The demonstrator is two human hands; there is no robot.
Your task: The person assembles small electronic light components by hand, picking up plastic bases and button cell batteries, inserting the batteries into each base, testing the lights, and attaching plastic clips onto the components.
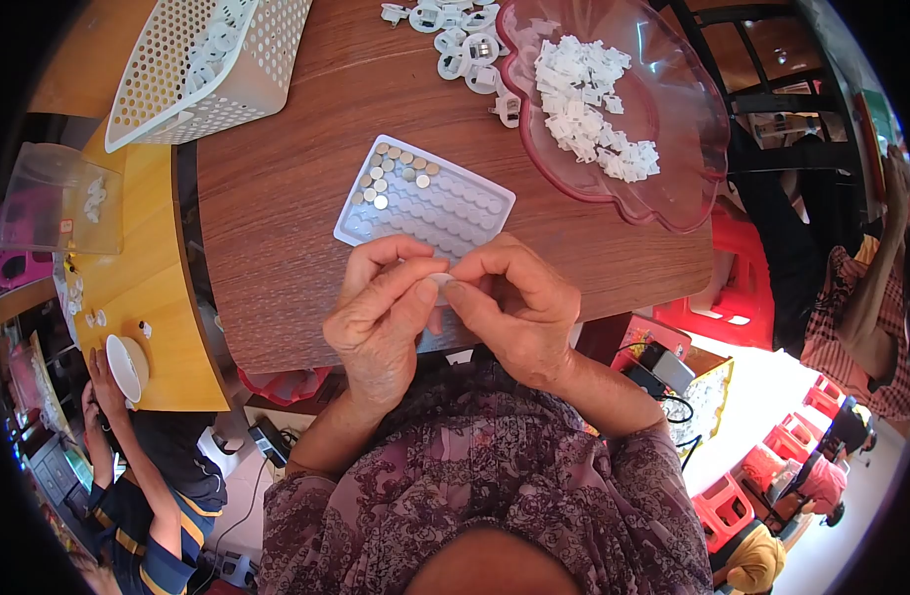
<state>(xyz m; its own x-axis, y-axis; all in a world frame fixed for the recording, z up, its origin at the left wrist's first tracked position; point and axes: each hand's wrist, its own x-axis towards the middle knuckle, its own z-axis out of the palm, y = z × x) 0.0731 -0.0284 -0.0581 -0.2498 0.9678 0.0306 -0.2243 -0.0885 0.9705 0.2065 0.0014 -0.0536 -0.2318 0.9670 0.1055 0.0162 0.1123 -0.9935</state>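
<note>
Fingertips together, the left hand (378, 322) and right hand (519, 312) both pinched a small white piece (442, 280) — near the white tray (430, 213) of discs (380, 201) on the worktop (277, 198).

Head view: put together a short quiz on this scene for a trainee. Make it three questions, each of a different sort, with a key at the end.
1. Fill in the blank: Round metal discs sit in part of the pale ____.
2. True or false: The pink scalloped bowl is empty.
3. Short answer: How is the small white piece held?

Key:
1. Tray.
2. False; it holds a heap of white plastic pieces.
3. At the fingertips of the left hand and the right hand together.
</note>
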